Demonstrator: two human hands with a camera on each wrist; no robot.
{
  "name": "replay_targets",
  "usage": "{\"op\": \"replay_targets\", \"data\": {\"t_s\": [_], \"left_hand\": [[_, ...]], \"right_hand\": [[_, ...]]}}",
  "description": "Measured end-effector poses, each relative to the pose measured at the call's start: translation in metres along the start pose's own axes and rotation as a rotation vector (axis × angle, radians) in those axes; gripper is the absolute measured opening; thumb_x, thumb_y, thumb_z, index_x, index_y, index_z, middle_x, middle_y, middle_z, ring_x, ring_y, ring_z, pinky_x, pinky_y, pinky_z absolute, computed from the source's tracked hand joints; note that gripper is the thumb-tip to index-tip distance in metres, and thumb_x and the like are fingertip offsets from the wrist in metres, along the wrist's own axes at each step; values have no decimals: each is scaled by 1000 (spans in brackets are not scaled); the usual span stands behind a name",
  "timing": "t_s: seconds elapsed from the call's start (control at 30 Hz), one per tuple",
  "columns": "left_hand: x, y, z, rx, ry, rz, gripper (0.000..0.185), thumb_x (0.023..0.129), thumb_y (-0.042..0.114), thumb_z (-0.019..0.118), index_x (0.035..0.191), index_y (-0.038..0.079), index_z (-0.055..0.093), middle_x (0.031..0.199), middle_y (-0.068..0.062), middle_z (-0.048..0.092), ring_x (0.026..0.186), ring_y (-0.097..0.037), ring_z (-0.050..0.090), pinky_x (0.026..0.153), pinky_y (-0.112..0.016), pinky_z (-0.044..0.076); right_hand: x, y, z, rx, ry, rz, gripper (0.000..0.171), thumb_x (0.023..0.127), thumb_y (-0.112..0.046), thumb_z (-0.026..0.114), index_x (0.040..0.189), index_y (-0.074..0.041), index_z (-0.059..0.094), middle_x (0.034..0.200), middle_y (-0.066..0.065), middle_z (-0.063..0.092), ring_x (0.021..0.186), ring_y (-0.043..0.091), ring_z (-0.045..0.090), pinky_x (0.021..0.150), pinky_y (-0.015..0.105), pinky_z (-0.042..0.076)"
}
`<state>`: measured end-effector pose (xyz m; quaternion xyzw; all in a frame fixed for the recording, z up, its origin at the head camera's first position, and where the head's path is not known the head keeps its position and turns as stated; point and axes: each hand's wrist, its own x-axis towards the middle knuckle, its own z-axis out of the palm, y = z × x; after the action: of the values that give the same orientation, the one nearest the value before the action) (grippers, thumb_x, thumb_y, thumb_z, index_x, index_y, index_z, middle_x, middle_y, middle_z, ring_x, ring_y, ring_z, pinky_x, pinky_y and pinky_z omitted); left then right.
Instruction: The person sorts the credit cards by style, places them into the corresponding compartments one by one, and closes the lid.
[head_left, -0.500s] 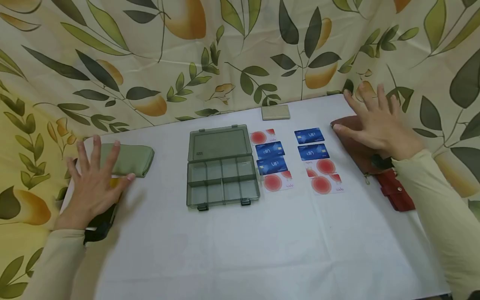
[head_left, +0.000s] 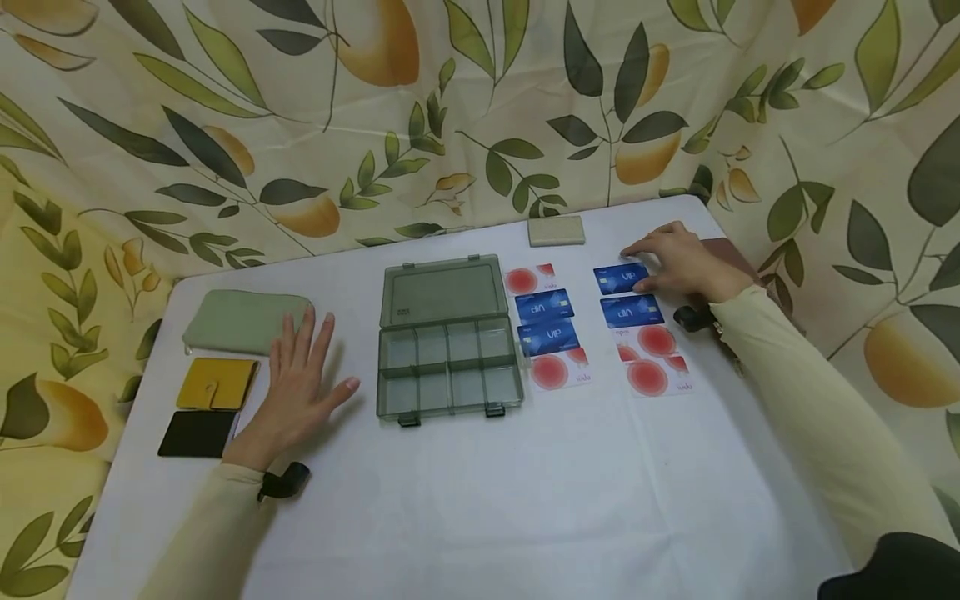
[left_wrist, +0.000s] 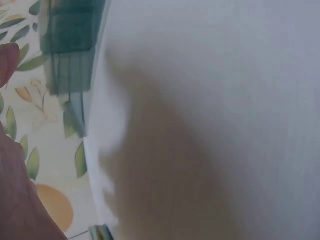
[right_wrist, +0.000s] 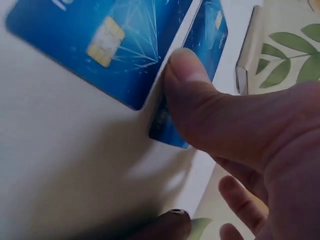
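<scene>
My right hand (head_left: pixel 686 262) reaches over the top blue VIP card (head_left: pixel 609 281) of the right-hand column, thumb and index finger spread across it. In the right wrist view the thumb (right_wrist: pixel 192 85) overlaps that card, its tip right at the edge facing the second blue card (right_wrist: pixel 140 40). Both cards lie flat. Below them are two white cards with red circles (head_left: pixel 656 340). My left hand (head_left: pixel 296 392) hovers above the cloth with fingers spread, holding nothing, between the yellow wallet (head_left: pixel 216 384) and the green compartment box (head_left: pixel 442 292), whose lid is raised.
Another column of blue and red-circle cards (head_left: pixel 550 337) runs along the box's right side. A beige flat case (head_left: pixel 556 232) lies at the back edge. On the left are a green pouch (head_left: pixel 247 321) and a black wallet (head_left: pixel 197 434). A brown pouch (head_left: pixel 727 252) sits partly behind my right arm.
My right hand has come down and leftward from over the brown pouch to the top blue card. The left hand has shifted right, uncovering the yellow and black wallets.
</scene>
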<state>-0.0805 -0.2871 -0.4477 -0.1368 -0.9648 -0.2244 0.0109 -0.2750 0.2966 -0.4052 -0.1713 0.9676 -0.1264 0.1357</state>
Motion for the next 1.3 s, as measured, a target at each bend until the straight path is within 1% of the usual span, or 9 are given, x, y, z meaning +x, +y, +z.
{"op": "replay_targets", "data": {"t_s": [0.27,0.47,0.53,0.67,0.8,0.93,1.07,1.2,1.3], "left_hand": [[3,14,26,-54,-19,6,99,101,55,61,173,19,4,178,-17,-9,161,-51,-15,122,-75,-7],[9,30,37,-175,-122,15,109,99,56,65,172,13,-3,178,-15,-11,163,-45,-16,124,-73,-4],[10,37,40,-229,-160,-1,113,98,55,68,171,13,-7,178,-15,-11,163,-42,-16,125,-71,-4],[10,47,46,-310,-201,-70,119,96,55,71,171,16,-12,177,-18,-12,164,-43,-12,126,-72,3],[8,50,48,-333,-195,-109,121,94,56,73,171,17,-11,177,-20,-10,163,-46,-7,124,-75,10],[7,51,49,-345,-183,-120,124,91,55,76,171,17,-10,177,-20,-8,163,-46,-5,123,-76,13],[6,50,49,-353,-175,-133,128,88,56,81,171,20,-9,178,-18,-7,163,-44,-4,122,-77,16],[5,51,48,-356,-159,-132,129,85,53,84,172,20,-6,178,-18,-5,164,-43,-3,122,-76,17],[5,52,48,-350,-150,-133,129,85,52,84,172,20,-4,178,-19,-4,164,-43,-2,122,-76,18]], "right_hand": [[15,1,5,-24,-21,-2,57,85,-16,90,136,-2,69,129,28,66,128,48,38,108,67,32],[18,3,0,18,-39,25,50,85,-17,90,125,2,67,126,28,66,124,46,37,106,65,34],[17,3,-1,47,-43,41,50,86,-16,90,124,2,64,127,29,64,124,46,37,108,65,35],[9,1,2,131,-50,28,42,92,-9,82,122,0,55,123,29,60,118,46,45,110,67,39],[-1,-4,2,225,-3,-14,33,101,-6,70,127,-1,50,124,30,60,111,46,55,109,68,42],[-9,-18,-3,372,88,-32,46,102,-9,70,140,-4,46,128,31,61,105,44,71,108,64,49],[-15,-40,-3,525,152,-10,55,100,-19,75,147,-7,49,128,26,63,98,36,76,105,54,55],[-20,-65,6,691,125,-12,57,98,-23,79,149,-11,57,135,19,61,102,26,73,102,35,56],[-22,-85,18,828,39,-78,61,95,-16,81,151,-11,58,141,19,60,108,22,73,96,24,56]]}}
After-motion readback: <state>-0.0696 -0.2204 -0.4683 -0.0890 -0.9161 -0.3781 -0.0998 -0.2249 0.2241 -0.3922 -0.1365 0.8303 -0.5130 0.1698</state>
